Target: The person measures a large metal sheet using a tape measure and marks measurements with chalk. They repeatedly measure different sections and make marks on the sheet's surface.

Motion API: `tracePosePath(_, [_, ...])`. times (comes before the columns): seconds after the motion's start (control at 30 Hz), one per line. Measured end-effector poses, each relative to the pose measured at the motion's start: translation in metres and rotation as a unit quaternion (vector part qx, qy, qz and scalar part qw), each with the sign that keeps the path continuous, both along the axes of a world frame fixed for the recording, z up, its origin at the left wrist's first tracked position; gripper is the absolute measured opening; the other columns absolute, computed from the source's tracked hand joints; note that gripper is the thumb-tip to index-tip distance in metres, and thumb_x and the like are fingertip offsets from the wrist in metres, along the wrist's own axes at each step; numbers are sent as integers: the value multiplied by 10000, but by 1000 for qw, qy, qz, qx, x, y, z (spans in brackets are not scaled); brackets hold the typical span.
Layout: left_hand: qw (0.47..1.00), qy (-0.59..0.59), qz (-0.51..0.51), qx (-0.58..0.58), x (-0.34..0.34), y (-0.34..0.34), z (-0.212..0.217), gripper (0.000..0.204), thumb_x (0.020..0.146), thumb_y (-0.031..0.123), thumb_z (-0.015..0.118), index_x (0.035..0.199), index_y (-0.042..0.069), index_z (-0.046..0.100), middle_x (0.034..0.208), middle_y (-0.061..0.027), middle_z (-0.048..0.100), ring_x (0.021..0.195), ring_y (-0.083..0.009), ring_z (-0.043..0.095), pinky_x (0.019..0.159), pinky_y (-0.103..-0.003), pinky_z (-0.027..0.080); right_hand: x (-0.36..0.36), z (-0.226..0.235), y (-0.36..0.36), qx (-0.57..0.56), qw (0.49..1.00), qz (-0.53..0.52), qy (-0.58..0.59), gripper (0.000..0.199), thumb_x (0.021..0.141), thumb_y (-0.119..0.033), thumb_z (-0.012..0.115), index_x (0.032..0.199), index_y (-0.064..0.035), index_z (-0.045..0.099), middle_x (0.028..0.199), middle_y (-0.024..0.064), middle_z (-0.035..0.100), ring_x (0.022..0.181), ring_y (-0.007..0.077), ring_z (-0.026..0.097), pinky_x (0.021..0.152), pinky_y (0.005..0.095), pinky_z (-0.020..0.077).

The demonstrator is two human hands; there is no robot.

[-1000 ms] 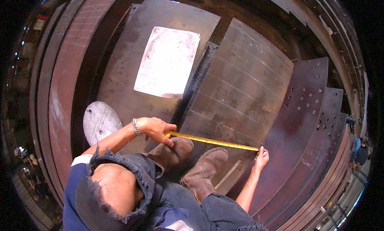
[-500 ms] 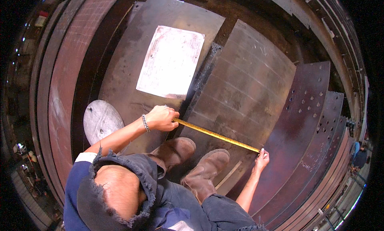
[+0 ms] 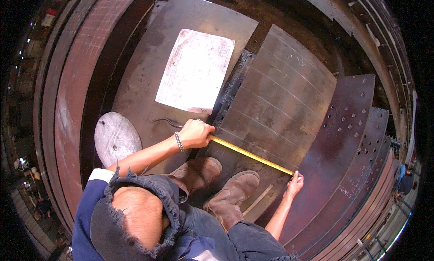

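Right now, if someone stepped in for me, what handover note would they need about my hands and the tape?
Left hand: closed on the case end of the yellow steel measuring tape, at the left edge of the grey lined steel plate.
Right hand: pinning the tape's free end at that plate's right edge.
Done: tape is stretched taut across the plate, in front of the brown leather boots.
Left: reading the tape; no marking tool is visible.
The white paper drawing lies on the neighbouring plate.

1. Your yellow tape measure (image 3: 251, 155) runs taut between your left hand (image 3: 195, 133) and right hand (image 3: 294, 185), barring the near edge of the ruled steel plate (image 3: 280, 102).
2. Beyond the tape, that plate is bare.
3. Your boots (image 3: 217, 184) crowd the space just below the tape.
4. A paper sheet (image 3: 195, 71) covers the left plate.
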State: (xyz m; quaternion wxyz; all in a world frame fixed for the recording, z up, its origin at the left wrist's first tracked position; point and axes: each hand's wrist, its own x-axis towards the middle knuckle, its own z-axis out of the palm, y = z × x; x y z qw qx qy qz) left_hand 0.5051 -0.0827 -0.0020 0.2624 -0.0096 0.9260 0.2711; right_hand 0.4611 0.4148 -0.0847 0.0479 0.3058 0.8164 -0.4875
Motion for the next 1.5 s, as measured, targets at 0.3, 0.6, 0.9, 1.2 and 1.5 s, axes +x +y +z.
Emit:
tracePosePath(0.3, [999,-29,-16,-17,-5,1,-3,202,788,229,600,914,107,699,777,-181,679,767,-356,668,699,-472,528,-5,8,-1,-29,999,11,-9,191,938,-249,614,833,-108,540,609,-73,411,482,25,344,409,218,253])
tracePosePath(0.6, [1000,-21,0,-8,1,-5,-5,223,814,271,610,924,97,698,776,-188,673,775,-362,664,708,-469,524,-4,14,-15,-44,999,-6,-25,190,935,-252,617,831,-113,538,615,-73,412,484,25,352,405,211,255])
tracePosePath(0.9, [1000,-18,-11,7,-13,8,4,268,840,307,644,903,46,650,758,-207,653,784,-380,643,714,-475,504,-5,-6,16,56,998,33,1,172,895,-186,647,854,-27,597,735,-34,544,685,89,478,614,274,431])
tracePosePath(1.2, [998,-42,0,-36,-29,22,10,249,810,250,645,815,5,685,790,-224,665,766,-388,652,701,-456,517,-11,18,-7,-60,998,-15,9,92,887,-139,635,912,-56,603,750,-51,503,674,49,446,584,217,358])
tracePosePath(1.5, [998,-49,-37,-21,-43,6,3,273,830,274,658,878,7,689,751,-195,664,706,-334,650,659,-413,495,-19,20,-11,-100,995,-4,11,112,896,-160,632,923,-55,607,769,-62,515,683,44,436,601,215,353])
